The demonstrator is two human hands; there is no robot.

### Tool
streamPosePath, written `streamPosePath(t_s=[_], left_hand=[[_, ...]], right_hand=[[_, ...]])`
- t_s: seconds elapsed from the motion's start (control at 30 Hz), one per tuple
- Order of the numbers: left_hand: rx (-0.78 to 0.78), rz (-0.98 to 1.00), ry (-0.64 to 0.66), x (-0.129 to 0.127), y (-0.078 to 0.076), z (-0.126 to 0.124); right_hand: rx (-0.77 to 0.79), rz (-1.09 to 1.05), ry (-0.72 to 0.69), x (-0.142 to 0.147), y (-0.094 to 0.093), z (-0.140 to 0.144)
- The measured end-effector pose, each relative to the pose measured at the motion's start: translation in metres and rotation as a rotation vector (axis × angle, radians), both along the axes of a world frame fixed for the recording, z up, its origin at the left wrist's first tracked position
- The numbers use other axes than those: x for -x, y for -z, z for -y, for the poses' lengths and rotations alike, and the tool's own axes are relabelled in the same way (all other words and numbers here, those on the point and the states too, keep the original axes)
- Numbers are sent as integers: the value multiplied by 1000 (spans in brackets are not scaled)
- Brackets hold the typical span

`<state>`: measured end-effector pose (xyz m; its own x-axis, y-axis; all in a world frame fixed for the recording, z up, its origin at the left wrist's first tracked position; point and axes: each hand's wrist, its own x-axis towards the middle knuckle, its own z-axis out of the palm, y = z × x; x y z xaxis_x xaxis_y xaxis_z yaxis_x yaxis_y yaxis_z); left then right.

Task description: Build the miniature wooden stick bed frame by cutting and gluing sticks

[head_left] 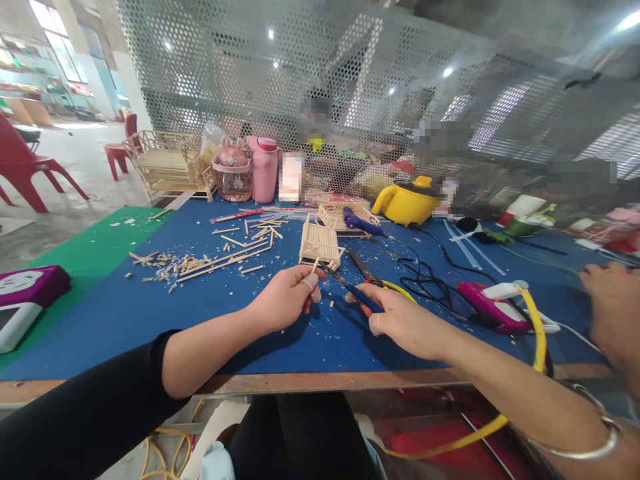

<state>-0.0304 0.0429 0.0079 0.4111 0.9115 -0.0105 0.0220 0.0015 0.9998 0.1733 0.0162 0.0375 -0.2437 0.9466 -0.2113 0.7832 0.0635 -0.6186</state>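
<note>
A thin, pale wooden stick (315, 265) is pinched upright in the left hand (287, 297) above the blue mat (150, 313). Open, blue-handled metal scissors (357, 279) are gripped by the right hand (400, 320), blades at the stick. A slatted wooden frame (320, 243) stands just behind.

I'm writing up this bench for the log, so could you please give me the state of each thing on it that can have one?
Left hand: pinching a short wooden stick, upright.
Right hand: gripping the cutters.
Cutters: jaws open, tips at the stick.
Small wooden frame: assembled, standing on the blue mat.
Pink bottle: upright, lid closed.
Yellow pot: lid on.
Loose sticks: scattered flat.
</note>
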Motion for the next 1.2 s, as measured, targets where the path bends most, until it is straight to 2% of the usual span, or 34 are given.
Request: streamPosePath(t_s=[0.13, 0.27, 0.43, 0.6, 0.77, 0.97, 1.2], left_hand=[[93, 60, 25, 0, -2, -2], [153, 132, -8, -1, -3, -1], [121, 77, 51, -1, 0, -2], [53, 56, 95, 1, 5, -2], [42, 49, 68, 1, 3, -2], [22, 23, 114, 1, 5, -3], [89, 70, 40, -1, -1, -1]], right_hand=[[-27, 34, -5, -2, -6, 4], [-48, 79, -1, -3, -8, 5], [-107, 97, -48, -7, -5, 4], [-113, 148, -85, -3, -12, 4], [-94, 185, -69, 2, -19, 6], [-68, 164, -66, 2, -19, 7], [86, 20, -22, -9, -13, 0]])
